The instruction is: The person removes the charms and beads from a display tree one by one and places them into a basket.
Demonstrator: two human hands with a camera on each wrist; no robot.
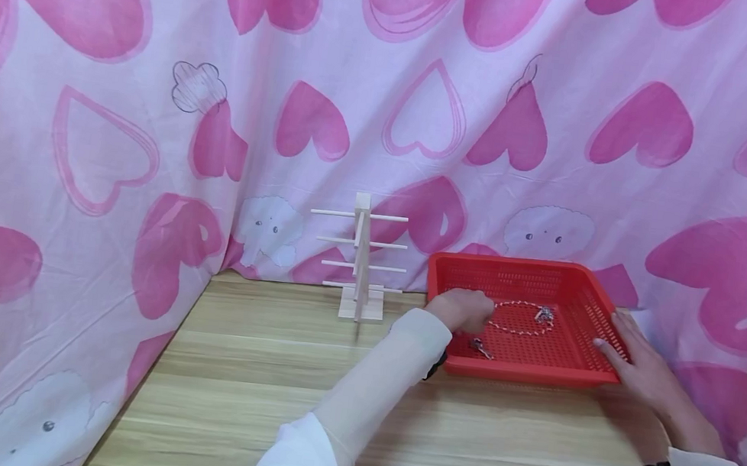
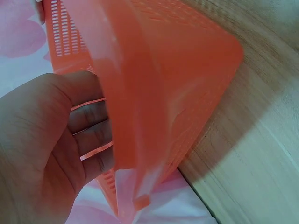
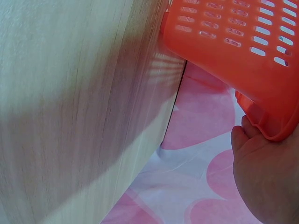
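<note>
My left hand [image 1: 464, 310] reaches over the left rim of a red perforated plastic basket [image 1: 524, 369], fingers bent down inside it. A red-and-white beaded loop [image 1: 520, 332] with a silvery charm cluster [image 1: 545, 315] lies in the basket, its left end meeting my fingers. Below that hand lies a small metallic trinket [image 1: 481, 347]. In the left wrist view the rim hides my left fingertips [image 2: 96, 135], so a hold on the loop cannot be confirmed. My right hand [image 1: 648, 376] grips the basket's right rim, thumb inside; the right wrist view shows fingers under the rim [image 3: 275, 130].
A pale wooden rack [image 1: 363, 263] with several horizontal pegs stands left of the basket near the back of the wood-grain table [image 1: 245, 387]. Pink heart-patterned cloth [image 1: 317, 123] hangs behind and along both sides.
</note>
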